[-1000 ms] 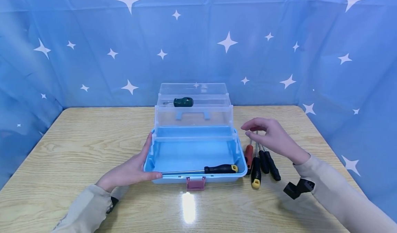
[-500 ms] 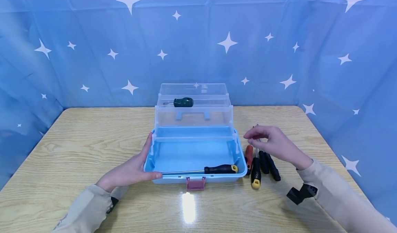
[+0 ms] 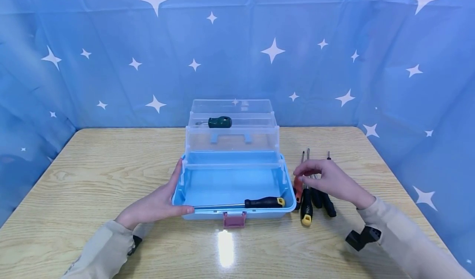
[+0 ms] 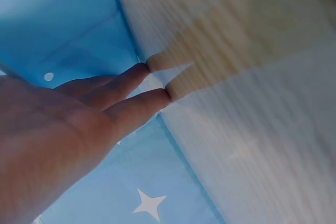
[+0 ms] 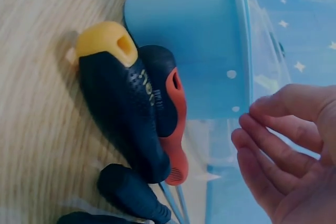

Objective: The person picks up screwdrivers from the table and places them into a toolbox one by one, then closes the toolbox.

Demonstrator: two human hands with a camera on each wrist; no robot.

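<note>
A blue toolbox [image 3: 256, 215] stands with its clear lid raised. My left hand [image 3: 157, 202] rests straight fingers along its left side, the thumb on the front rim. In the left wrist view the fingers [image 4: 134, 111] are stretched out. My right hand [image 3: 334, 184] hovers over screwdrivers right of the box, thumb and fingertips loosely bent, holding nothing. Beneath it lie a red-and-black screwdriver [image 5: 178, 129], a black one with a yellow end [image 5: 118, 93] and two black screwdrivers, partly hidden by the hand. Inside the box, a yellow-ended black screwdriver [image 3: 263, 202] lies along the front.
A short dark green screwdriver [image 3: 220, 122] lies in an upper clear tray [image 3: 254, 140] of the toolbox. A purple latch [image 3: 234, 220] hangs at its front. Behind the wooden table [image 3: 92, 167] hangs a blue curtain [image 3: 237, 72] with white stars.
My right hand has moved down and slightly right, lower over the screwdrivers. The left hand and the toolbox have stayed in place.
</note>
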